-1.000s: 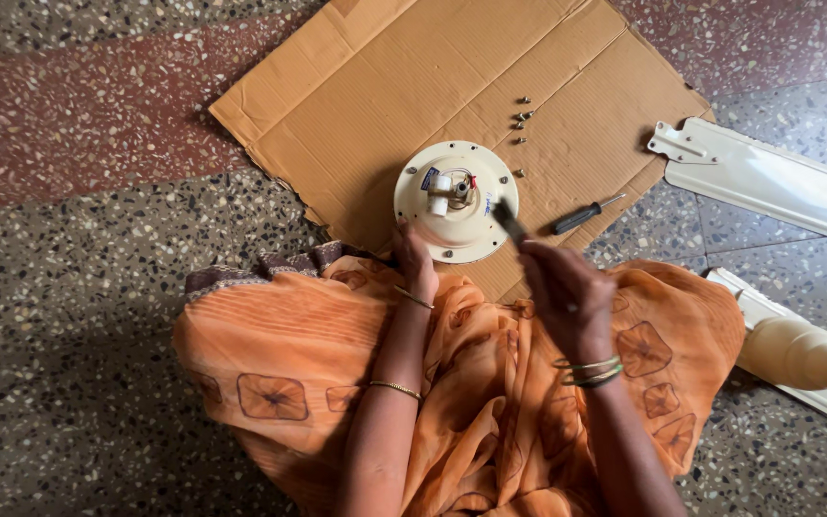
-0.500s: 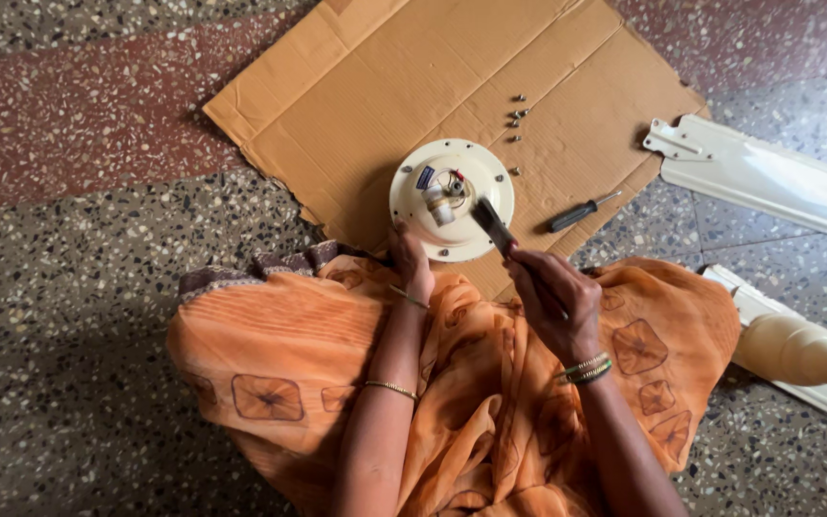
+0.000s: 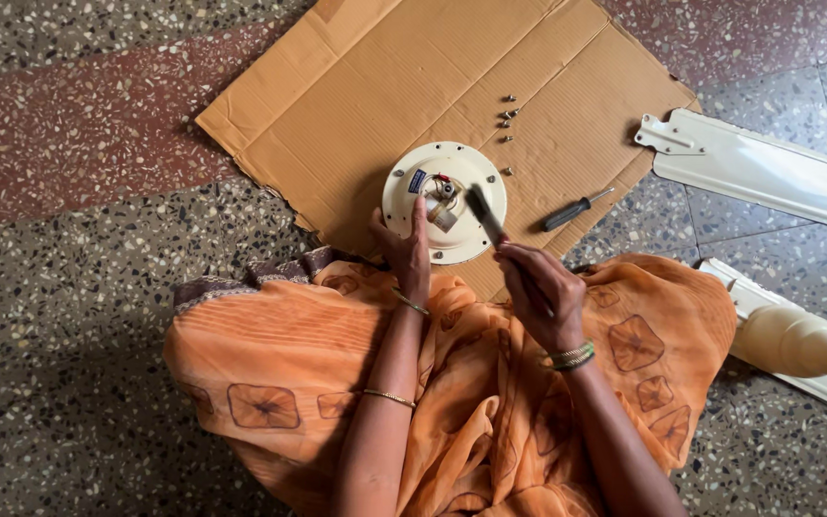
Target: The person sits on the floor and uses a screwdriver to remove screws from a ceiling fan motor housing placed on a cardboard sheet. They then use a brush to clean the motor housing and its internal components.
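Observation:
A round cream fan motor housing point(image 3: 471, 177) lies on a flattened cardboard sheet point(image 3: 356, 105), its wired centre facing up. My left hand point(image 3: 404, 251) grips the housing's near left rim, fingers reaching over its top. A dark-handled tool point(image 3: 483, 214) is held in my right hand point(image 3: 540, 292), its dark end raised over the housing's right side. Orange patterned cloth point(image 3: 270, 354) covers my lap below both arms.
Several small screws point(image 3: 507, 117) lie on the cardboard beyond the housing. A black-handled screwdriver point(image 3: 574, 210) rests at the cardboard's right edge. Two cream fan blades point(image 3: 768, 172) and a cream cone-shaped cover point(image 3: 796, 342) lie on the speckled floor at right.
My right hand has brought the tool in over the housing's right side. My left hand stays on the rim.

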